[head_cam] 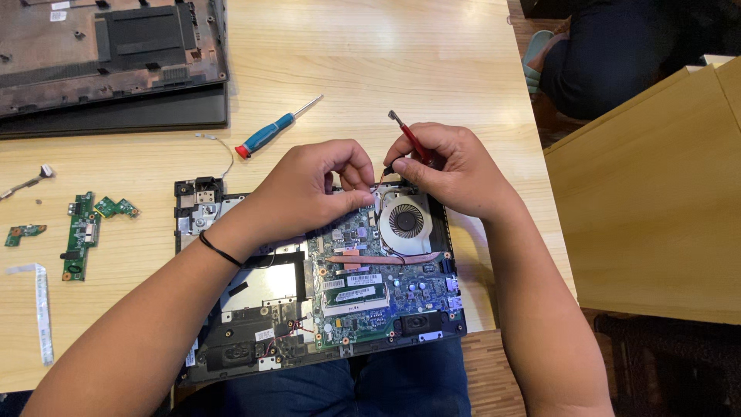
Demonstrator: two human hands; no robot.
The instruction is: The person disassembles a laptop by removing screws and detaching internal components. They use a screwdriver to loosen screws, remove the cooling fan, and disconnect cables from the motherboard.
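An opened laptop base [231,340] lies at the table's near edge, its green motherboard [370,286] and round cooling fan [405,222] exposed. My left hand [309,189] rests on the board's upper edge, fingertips pinched at something small beside the fan; what it pinches is hidden. My right hand [451,170] holds a red-handled tool [409,139], its metal end sticking up and left, its working tip down near the fan's top edge. Both hands nearly touch above the fan. A black band circles my left wrist.
A blue-and-red screwdriver [270,133] lies behind the laptop. Small green circuit boards [81,232] and a white ribbon cable [42,309] sit at the left. A removed laptop cover [108,54] lies at the far left. A wooden bench [656,201] stands on the right, with a seated person beyond.
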